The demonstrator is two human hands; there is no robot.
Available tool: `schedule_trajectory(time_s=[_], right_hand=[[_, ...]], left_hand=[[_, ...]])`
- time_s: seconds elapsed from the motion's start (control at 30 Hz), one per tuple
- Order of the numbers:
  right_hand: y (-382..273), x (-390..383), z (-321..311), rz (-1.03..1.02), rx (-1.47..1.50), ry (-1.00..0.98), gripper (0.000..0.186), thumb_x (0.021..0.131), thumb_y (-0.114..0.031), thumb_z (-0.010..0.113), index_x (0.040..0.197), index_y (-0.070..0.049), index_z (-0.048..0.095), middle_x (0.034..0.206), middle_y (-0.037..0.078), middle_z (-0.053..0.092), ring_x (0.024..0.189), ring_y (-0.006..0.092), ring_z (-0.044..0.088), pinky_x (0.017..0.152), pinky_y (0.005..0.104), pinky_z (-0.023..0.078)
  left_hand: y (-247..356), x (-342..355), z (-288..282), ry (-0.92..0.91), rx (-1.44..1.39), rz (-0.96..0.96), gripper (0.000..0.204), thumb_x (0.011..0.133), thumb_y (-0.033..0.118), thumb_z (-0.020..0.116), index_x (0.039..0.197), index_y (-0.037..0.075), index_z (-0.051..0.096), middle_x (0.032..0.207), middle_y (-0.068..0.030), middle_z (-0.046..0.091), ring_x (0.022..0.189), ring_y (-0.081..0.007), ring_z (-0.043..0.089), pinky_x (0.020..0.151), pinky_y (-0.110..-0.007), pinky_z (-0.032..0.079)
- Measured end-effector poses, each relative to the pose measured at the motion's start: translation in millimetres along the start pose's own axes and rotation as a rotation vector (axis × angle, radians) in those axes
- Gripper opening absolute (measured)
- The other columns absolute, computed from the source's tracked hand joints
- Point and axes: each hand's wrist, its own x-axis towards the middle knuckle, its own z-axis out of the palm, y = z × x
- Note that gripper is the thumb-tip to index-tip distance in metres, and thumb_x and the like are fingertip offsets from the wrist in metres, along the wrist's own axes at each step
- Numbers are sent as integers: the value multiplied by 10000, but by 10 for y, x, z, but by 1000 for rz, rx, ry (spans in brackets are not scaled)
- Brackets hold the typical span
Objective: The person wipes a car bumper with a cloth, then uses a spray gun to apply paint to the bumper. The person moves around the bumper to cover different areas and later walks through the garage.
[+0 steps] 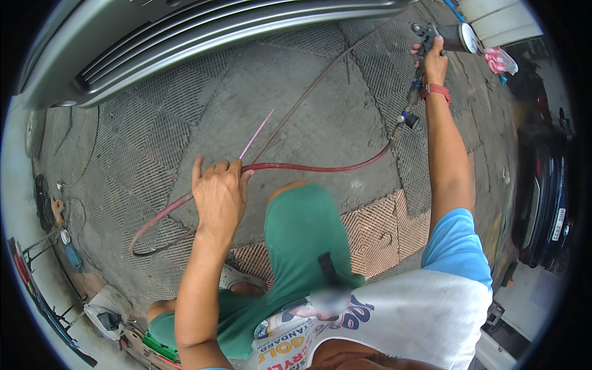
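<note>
The right hand (435, 60), closed round its grip, holds one spray gun (453, 38) far right; the left hand (219, 188), nearer, is curled on one red hose (320, 168), one pink stick (257, 134) just beyond. Floor (336, 123) opens between them, to one bumper's (246, 36) edge far left.

A grey concrete floor (296, 132) is seen laid in large part with ribbed tiles (142, 117), many dulled to dark grey and patterned in diamonds. Paler, pinkish tiles (370, 234) are set toward its near edge. The floor's left edge is bordered by a pale wall (18, 203), its far right corner by a white panelled surface (502, 18). A dark car (542, 216) is parked along the right edge, under soft, even light.
</note>
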Motion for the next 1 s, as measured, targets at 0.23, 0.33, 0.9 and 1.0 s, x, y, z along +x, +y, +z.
schedule_trajectory(time_s=[0.23,0.33,0.9,1.0], right_hand=[[651,657,26,63,240,350,714,1119,-554,355,1204,109,606,877,207,755,681,268,755,461,355,560],[908,358,356,128,362,367,740,1123,-568,314,1245,122,554,917,221,747,689,280,755,460,360,571],[-429,-4190,3705,206,726,-345,659,1130,-587,317,1103,9,596,920,123,695,766,192,703,486,298,512],[-631,-4697,4246,218,752,-443,615,1130,-565,358,1094,2,594,900,110,687,748,176,690,474,284,503]], left_hand=[[20,-22,-322,168,32,-121,170,956,215,742,985,48,732,846,-102,714,827,-313,694,1105,-511,446],[-178,-229,-559,146,85,-201,160,961,201,737,988,43,728,865,-111,720,822,-316,690,1110,-503,441],[-2308,-1939,-1402,319,306,-601,204,960,255,758,1006,57,740,934,-69,742,887,-289,646,940,-416,475],[-2531,-2315,-1493,327,240,-817,172,956,223,751,1042,74,742,939,-57,728,900,-282,636,1017,-433,434]])
